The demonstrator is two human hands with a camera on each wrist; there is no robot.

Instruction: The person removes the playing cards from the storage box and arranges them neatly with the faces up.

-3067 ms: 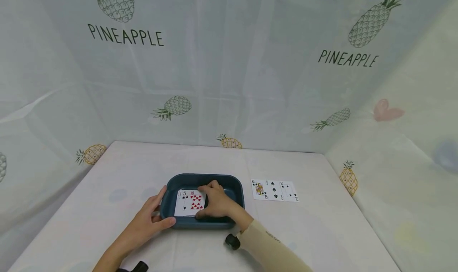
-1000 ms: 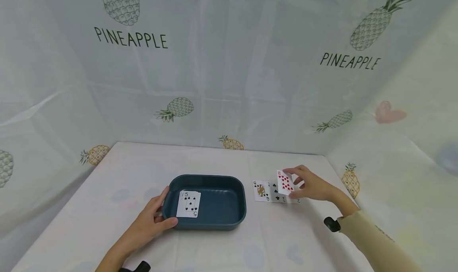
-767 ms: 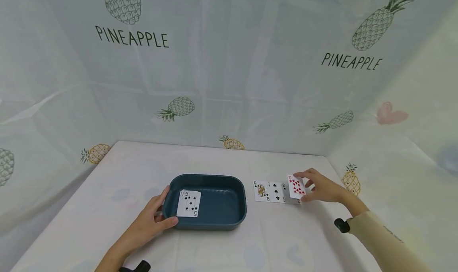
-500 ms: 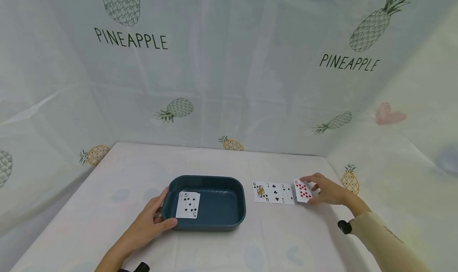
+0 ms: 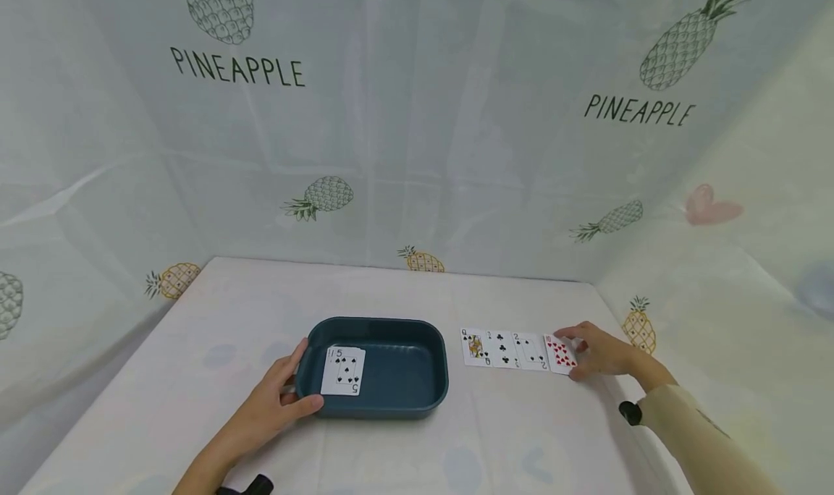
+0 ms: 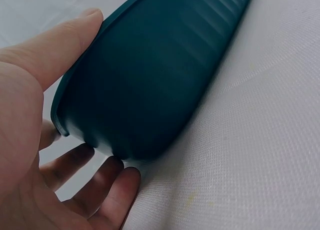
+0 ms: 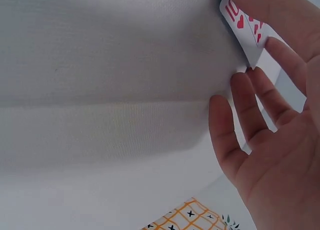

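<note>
My right hand [image 5: 602, 350] pinches a ten of hearts playing card [image 5: 559, 354] between thumb and fingers, at the right end of a row of cards on the table. In the right wrist view, the ten of hearts [image 7: 245, 23] is bent near the thumb. To its left lie a queen [image 5: 475, 347], a three of clubs [image 5: 502, 350] and a black two [image 5: 531, 351], face up. My left hand [image 5: 274, 394] grips the left end of a dark blue tray [image 5: 404, 414], thumb on the rim and fingers against its side. A five of spades [image 5: 345, 372] tops overlapping cards in the tray.
A white cloth covers the table [image 5: 391, 459]. Behind and beside it hang pale sheets with pineapple prints [image 5: 326, 195]. The tray stands left of the card row, with a narrow gap between them.
My right hand has taken the ten of hearts out of the tray, carried it right over the card row and lowered it to the row's right end. My left hand has stayed on the tray.
</note>
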